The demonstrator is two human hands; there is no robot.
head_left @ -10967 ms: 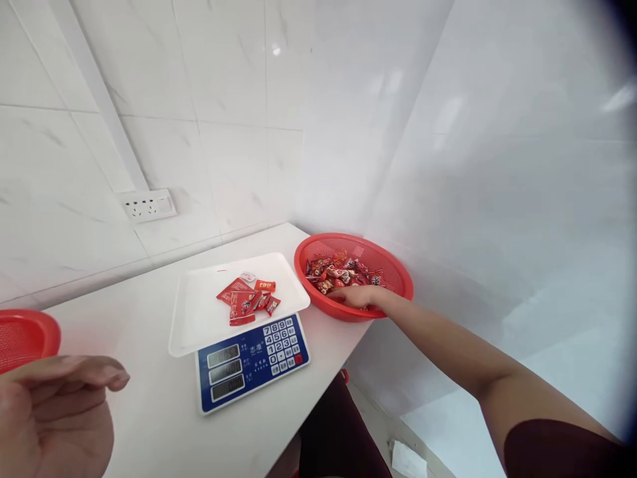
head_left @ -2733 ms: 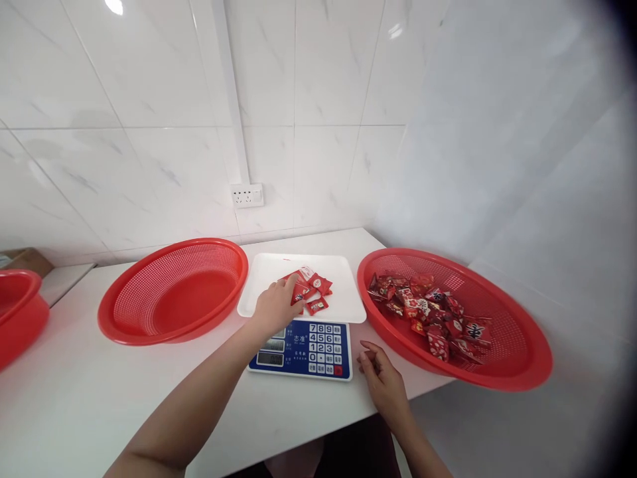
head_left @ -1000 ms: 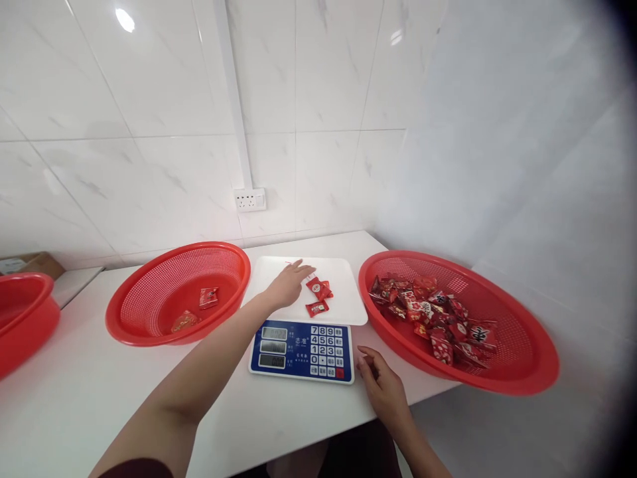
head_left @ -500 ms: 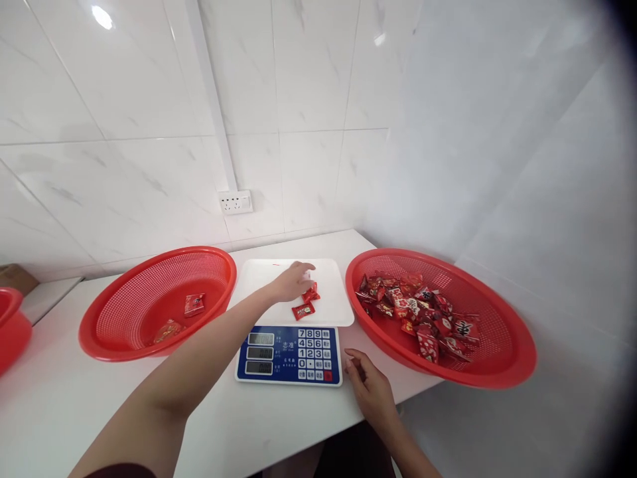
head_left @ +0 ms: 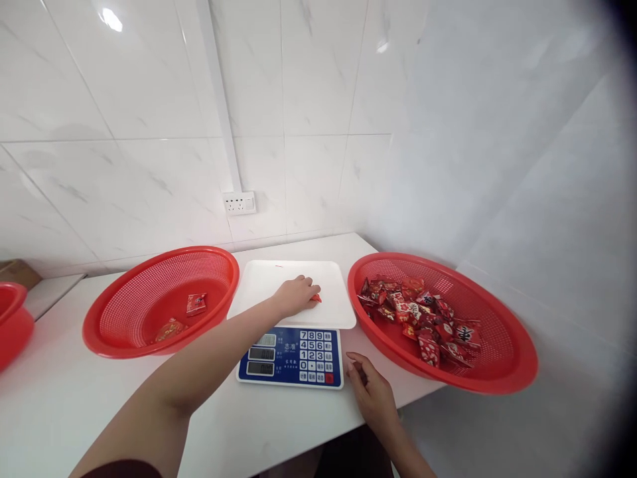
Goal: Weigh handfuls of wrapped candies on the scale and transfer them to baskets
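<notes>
Over the white weighing tray, my left hand is closed on small red candy packets. Only a red corner of them shows beside the fingers; the hand covers the rest. Below the tray, the blue keypad panel of the scale faces me, with its displays partly behind my left forearm. My right hand rests at the table edge just right of the panel. Its fingers are loosely curled, and nothing is seen in them.
On the right, a red mesh basket holds many wrapped candies. Another red basket on the left has a couple of packets inside. Part of a further red container shows at the far left. A tiled wall rises behind the table.
My left hand has come down over the red candy packets that lay visible on the tray, and its fingers have closed on them. My right hand stays in place.
</notes>
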